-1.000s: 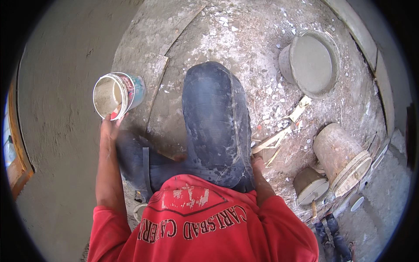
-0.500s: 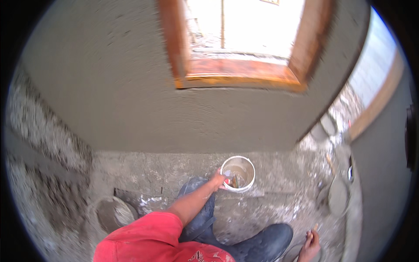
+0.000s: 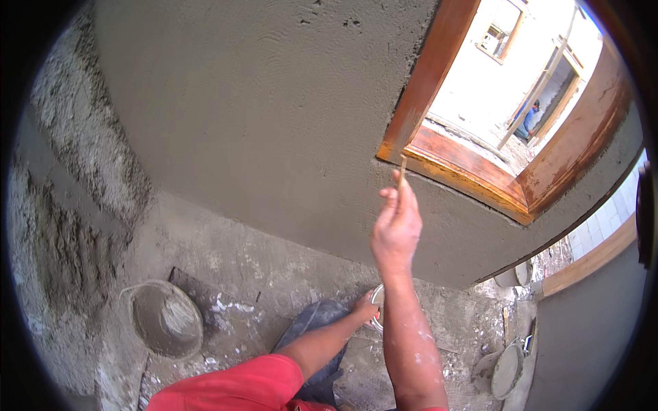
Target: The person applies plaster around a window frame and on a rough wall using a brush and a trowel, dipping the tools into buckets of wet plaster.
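A thin wooden stick (image 3: 402,172) stands nearly upright right of centre in the frame, gripped near its lower end by the right hand (image 3: 396,226). The fingers are bent in around it, with the wrist below them and the stick's tip pointing up the frame. That tip overlaps the lower left corner of the wooden window frame (image 3: 473,183); whether the 2 touch cannot be told. The right forearm (image 3: 415,342) rises almost straight from the lower edge, reaching well forward, with pale specks on its skin.

The left hand (image 3: 367,307) grasps the near left rim of a white bucket (image 3: 378,299) at lower centre, its arm slanting up and rightward from a red sleeve (image 3: 236,383). The right forearm crosses in front of this bucket and hides most of it. A knee in dark trousers (image 3: 317,316) shows behind the left forearm.

Beyond the hands, a smooth grey wall (image 3: 260,130) fills the upper middle, and a rougher wall (image 3: 68,226) runs down the left side. On the floor (image 3: 226,253), a wide bucket (image 3: 147,308) with grey material inside sits at lower left, and a smaller grey-filled container (image 3: 484,368) at lower right. Through the opening at upper right, 1 person in blue (image 3: 528,121) is visible.
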`<state>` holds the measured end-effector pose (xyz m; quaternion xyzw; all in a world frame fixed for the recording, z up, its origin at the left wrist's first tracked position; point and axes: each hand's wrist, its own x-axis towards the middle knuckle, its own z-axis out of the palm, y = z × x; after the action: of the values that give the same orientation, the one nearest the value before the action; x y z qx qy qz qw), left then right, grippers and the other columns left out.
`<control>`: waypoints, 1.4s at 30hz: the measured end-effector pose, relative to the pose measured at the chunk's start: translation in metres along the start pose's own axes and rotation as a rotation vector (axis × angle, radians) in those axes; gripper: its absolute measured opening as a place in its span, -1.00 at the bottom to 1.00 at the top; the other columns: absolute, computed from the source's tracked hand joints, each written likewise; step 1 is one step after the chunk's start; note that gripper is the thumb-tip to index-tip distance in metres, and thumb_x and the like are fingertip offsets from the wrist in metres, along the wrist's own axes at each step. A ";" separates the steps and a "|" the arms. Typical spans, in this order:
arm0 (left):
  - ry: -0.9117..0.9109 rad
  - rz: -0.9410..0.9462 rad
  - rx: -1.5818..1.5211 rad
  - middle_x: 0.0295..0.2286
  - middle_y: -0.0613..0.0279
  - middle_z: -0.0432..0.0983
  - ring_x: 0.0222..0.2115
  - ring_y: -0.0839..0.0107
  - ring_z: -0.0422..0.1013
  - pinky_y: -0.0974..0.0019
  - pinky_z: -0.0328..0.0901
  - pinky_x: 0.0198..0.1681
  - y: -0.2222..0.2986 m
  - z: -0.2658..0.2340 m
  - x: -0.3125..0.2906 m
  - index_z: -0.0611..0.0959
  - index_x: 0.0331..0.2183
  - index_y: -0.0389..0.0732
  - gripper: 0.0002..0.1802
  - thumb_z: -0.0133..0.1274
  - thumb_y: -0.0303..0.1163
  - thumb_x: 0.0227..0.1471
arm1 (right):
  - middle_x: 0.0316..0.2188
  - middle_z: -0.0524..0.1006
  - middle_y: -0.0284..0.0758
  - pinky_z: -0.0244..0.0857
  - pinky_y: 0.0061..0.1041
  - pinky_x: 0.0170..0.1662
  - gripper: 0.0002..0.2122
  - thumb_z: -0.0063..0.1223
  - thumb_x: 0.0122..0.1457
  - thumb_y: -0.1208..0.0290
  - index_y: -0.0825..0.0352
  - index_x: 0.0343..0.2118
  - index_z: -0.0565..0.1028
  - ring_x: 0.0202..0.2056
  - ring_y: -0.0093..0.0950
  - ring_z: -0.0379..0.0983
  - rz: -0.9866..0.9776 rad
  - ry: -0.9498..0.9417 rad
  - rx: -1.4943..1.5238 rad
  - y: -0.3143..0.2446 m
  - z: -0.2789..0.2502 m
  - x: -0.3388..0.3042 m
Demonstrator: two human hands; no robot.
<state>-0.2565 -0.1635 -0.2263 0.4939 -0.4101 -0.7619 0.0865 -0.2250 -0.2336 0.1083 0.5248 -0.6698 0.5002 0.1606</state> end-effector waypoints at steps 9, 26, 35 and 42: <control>-0.198 0.000 -0.103 0.04 0.04 0.44 -0.04 0.03 0.46 -0.12 0.49 -0.16 -0.018 0.007 0.003 0.23 0.27 0.25 -0.14 0.19 -0.34 -0.03 | -0.65 0.53 0.00 0.42 0.03 -0.44 -0.78 -0.22 0.33 0.25 0.32 -0.24 0.35 -0.54 0.05 0.54 0.157 -0.104 -0.358 -0.029 0.047 0.061; -0.331 -0.068 -0.141 0.03 0.03 0.44 -0.06 0.02 0.47 -0.17 0.48 -0.19 -0.067 -0.006 -0.008 0.21 0.27 0.30 -0.13 0.18 -0.37 -0.02 | -0.49 0.55 0.16 0.39 0.08 -0.21 -0.69 -0.32 0.32 0.27 0.49 -0.23 0.33 -0.35 0.14 0.53 0.497 -0.273 -0.185 -0.028 0.085 0.021; -0.351 -0.068 -0.128 0.03 0.03 0.45 -0.07 0.01 0.47 -0.20 0.48 -0.20 -0.055 -0.002 -0.006 0.19 0.27 0.32 -0.13 0.17 -0.38 -0.01 | -0.57 0.55 0.08 0.42 0.05 -0.31 -0.75 -0.31 0.34 0.29 0.42 -0.26 0.30 -0.43 0.08 0.55 0.324 -0.117 -0.230 -0.048 0.066 0.078; -0.348 -0.076 -0.132 0.03 0.03 0.45 -0.08 0.01 0.48 -0.22 0.48 -0.21 -0.059 -0.013 -0.005 0.18 0.28 0.34 -0.12 0.17 -0.39 -0.01 | -0.55 0.56 0.07 0.41 0.07 -0.28 -0.74 -0.31 0.33 0.27 0.42 -0.26 0.29 -0.42 0.09 0.56 0.408 -0.215 -0.265 -0.018 0.085 0.036</control>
<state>-0.2274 -0.1294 -0.2669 0.3629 -0.3492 -0.8637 0.0176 -0.1970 -0.3236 0.1058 0.4035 -0.8345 0.3718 0.0516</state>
